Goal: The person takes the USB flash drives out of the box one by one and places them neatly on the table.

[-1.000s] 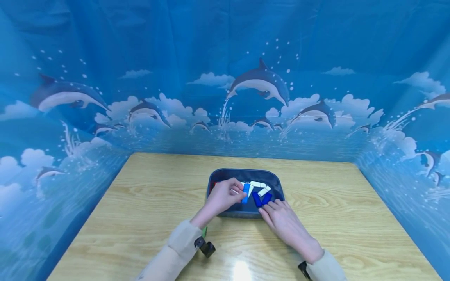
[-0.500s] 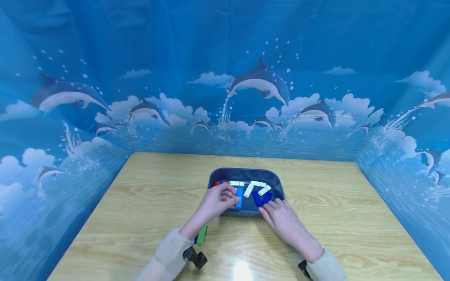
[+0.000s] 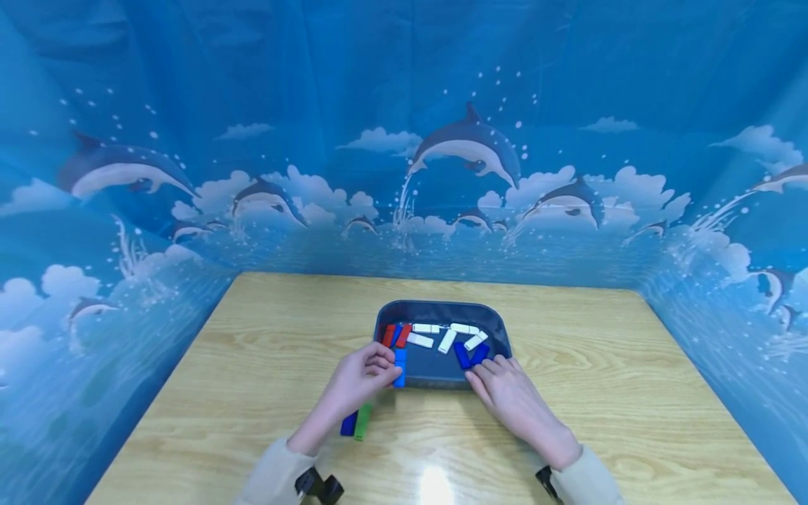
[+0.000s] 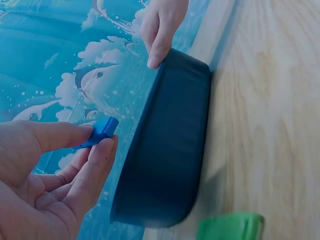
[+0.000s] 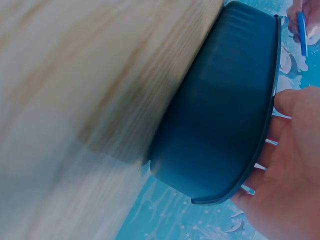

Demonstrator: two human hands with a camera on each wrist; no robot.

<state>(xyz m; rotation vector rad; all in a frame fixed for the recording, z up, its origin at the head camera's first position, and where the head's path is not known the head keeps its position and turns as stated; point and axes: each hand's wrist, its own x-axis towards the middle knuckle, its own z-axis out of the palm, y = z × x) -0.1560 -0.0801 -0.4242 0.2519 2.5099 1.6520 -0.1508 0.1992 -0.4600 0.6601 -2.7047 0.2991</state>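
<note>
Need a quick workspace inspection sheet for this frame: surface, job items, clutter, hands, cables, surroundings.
Surface: wooden table, glare spot near the front edge.
Job's things: dark blue bin holds red, blue and white blocks; light blue block pinched in the left hand at the bin's near-left rim; dark blue block and green block lie side by side on the table.
Clutter: nothing seen.
Hands: left hand pinches the light blue block; right hand rests on the bin's near rim, fingers over the edge.
Cables: nothing seen; black wrist mounts only.
Surroundings: blue dolphin-print backdrop on three sides.
</note>
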